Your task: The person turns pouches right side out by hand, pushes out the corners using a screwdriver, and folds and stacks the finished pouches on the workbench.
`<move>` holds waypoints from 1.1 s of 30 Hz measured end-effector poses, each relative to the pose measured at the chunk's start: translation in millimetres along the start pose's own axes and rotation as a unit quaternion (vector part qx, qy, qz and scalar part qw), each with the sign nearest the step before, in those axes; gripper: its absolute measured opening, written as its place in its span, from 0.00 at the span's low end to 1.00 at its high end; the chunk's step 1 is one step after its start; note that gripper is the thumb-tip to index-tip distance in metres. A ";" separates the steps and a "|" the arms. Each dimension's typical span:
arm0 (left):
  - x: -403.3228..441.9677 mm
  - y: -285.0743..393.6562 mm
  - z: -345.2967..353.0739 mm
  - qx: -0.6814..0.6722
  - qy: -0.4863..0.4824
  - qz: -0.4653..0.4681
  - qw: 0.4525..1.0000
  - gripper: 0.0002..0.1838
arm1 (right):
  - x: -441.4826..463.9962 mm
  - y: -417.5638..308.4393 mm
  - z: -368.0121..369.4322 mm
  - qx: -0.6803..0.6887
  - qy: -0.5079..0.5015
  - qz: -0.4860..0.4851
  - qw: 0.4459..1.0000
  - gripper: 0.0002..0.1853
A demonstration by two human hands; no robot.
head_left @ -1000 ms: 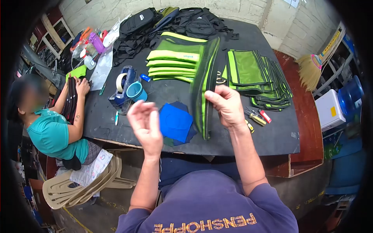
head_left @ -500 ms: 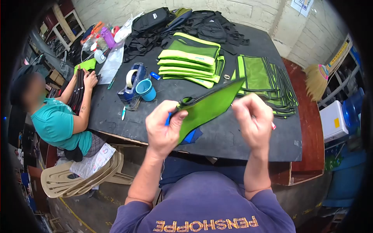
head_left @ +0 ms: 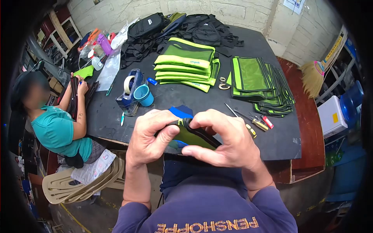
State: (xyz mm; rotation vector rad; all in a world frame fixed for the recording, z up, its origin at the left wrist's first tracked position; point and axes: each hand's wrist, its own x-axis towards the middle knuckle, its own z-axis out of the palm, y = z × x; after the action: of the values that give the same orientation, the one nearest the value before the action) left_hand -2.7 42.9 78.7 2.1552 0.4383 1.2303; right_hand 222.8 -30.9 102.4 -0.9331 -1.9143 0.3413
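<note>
In front of me, a bright green mesh pouch piece with black edging (head_left: 189, 138) is held up over the near table edge. My left hand (head_left: 147, 139) pinches its left end, with thumb and fingers closed on the black-edged corner. From the other side my right hand (head_left: 231, 141) grips the black edging, its index fingertip close to the left hand's fingers and its thumb below. Most of the piece is hidden behind the hands. Behind them a blue cloth (head_left: 180, 111) lies on the table.
A stack of green pouches (head_left: 182, 73) and a second mesh stack (head_left: 252, 79) lie beyond. A screwdriver (head_left: 260, 124), scissors (head_left: 223, 84), blue cup (head_left: 143, 96) and tape dispenser (head_left: 126, 97) are around. Black bags (head_left: 145, 27) lie at the back; a co-worker (head_left: 58, 128) sits left.
My right hand has moved left and taken hold of the pouch piece beside my left hand. The piece has dropped lower and turned, and the tools on the right are uncovered.
</note>
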 end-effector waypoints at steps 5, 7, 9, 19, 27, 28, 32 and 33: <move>-1.0 -5.8 -22.5 -0.074 0.244 -0.064 0.965 0.13 | -11.2 0.3 5.4 -0.113 -0.119 -0.011 0.986 0.27; 8.7 -17.8 -48.8 -0.095 0.319 -0.054 0.941 0.13 | -27.1 3.1 18.9 -0.111 -0.130 -0.005 0.985 0.28; 20.7 -18.0 -71.0 -0.149 0.474 -0.081 0.864 0.14 | -46.7 7.9 34.9 -0.104 -0.152 0.011 0.983 0.32; 33.8 -39.7 -11.4 -0.066 0.186 0.019 0.980 0.18 | -31.2 22.2 29.9 0.029 0.104 0.020 0.994 0.24; 57.8 -16.4 44.5 0.207 0.328 0.176 0.905 0.22 | -16.6 39.7 36.3 0.070 0.159 0.023 0.985 0.20; 46.4 -12.6 51.6 0.187 0.339 0.205 0.899 0.20 | -19.1 41.8 38.5 0.072 0.199 0.055 0.976 0.19; 12.0 -11.0 62.1 0.081 0.227 0.006 0.970 0.19 | -23.1 37.4 33.0 0.041 0.178 0.109 0.977 0.18; 7.4 -12.6 61.5 0.038 0.165 -0.105 0.980 0.21 | -22.6 37.4 29.9 0.026 0.144 0.113 0.983 0.17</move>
State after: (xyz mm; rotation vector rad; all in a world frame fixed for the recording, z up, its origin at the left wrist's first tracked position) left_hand 54.1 35.3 51.9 1.9095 0.8425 1.4699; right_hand 220.7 -18.1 51.0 -1.1036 -1.5339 0.3651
